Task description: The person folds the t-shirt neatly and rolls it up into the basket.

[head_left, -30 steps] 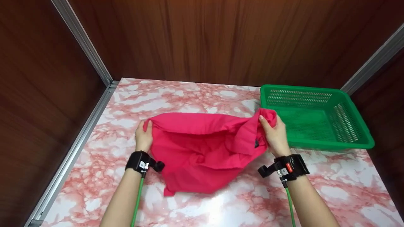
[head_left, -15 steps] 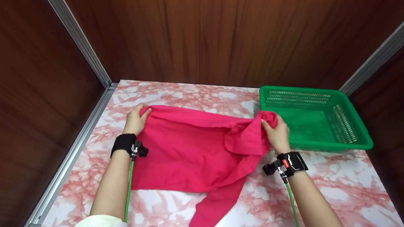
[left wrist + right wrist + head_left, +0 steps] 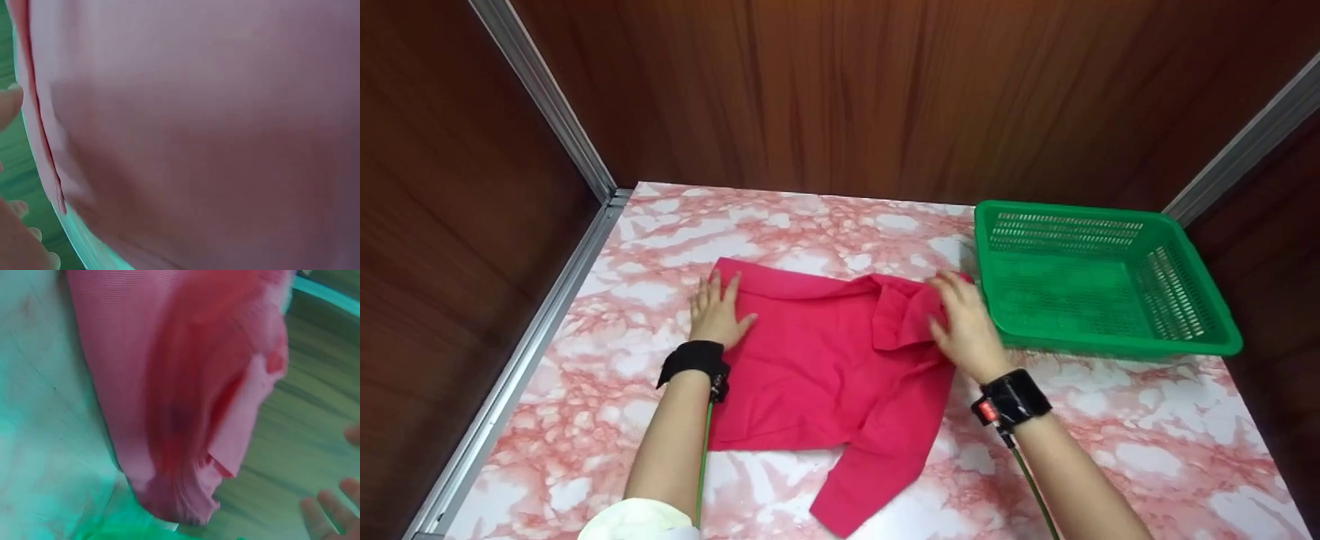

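Note:
A bright pink-red long-sleeved shirt (image 3: 802, 367) lies on the marbled table, one sleeve (image 3: 877, 465) slanting toward the near edge and bunched folds (image 3: 896, 319) at its right. Spread fingers of my left hand (image 3: 716, 315) rest at its upper left edge. Over the bunched part, my right hand (image 3: 967, 330) hovers with its fingers loosely extended. In the left wrist view the shirt (image 3: 197, 140) fills most of the picture, with some fingers at the left side. The right wrist view has the shirt's gathered end (image 3: 180, 489), apart from the fingertips (image 3: 337, 512).
A green plastic basket (image 3: 997, 326) with slotted sides stands at the back right, close beside my right hand. Brown wood panels (image 3: 810, 97) wall in the table (image 3: 607, 360) at the back and sides. Green cables run from both wristbands.
The shirt has been spread leftward and laid down, its sleeve now showing toward the front. Both hands have let go of its corners, and the right hand has shifted left.

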The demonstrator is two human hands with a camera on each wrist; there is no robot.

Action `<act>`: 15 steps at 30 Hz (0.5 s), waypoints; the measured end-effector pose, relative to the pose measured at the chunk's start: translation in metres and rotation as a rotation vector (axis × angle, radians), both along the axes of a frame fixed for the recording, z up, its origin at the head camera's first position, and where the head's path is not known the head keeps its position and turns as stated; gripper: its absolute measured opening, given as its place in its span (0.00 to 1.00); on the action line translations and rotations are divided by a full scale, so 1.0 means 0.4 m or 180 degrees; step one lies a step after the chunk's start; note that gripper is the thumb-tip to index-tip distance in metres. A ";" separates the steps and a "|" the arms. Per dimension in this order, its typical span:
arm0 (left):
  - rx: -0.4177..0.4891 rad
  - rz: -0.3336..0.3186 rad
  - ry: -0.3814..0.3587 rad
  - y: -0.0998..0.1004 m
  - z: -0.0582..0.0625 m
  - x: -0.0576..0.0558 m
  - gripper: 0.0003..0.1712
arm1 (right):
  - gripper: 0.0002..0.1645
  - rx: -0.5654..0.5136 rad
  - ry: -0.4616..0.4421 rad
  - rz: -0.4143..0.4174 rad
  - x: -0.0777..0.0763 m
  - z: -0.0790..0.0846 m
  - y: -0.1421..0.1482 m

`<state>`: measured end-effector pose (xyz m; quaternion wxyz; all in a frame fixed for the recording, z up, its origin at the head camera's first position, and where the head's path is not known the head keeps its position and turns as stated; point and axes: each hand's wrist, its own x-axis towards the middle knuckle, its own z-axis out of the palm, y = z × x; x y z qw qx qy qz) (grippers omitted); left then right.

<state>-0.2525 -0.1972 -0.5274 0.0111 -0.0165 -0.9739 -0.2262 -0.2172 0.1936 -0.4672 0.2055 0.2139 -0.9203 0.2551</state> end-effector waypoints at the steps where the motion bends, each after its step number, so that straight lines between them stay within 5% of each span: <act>1: -0.0036 -0.0043 -0.0019 0.009 -0.001 -0.007 0.45 | 0.37 0.0202 -0.0115 0.0048 -0.004 -0.009 -0.010; 7: -0.0235 -0.0183 -0.0256 0.063 0.002 -0.043 0.44 | 0.49 0.1296 -0.0581 0.0048 -0.030 -0.076 -0.041; 15: -0.0515 -0.0080 -0.0369 0.098 -0.011 -0.056 0.35 | 0.33 0.1364 -0.0614 -0.0070 -0.058 -0.135 -0.048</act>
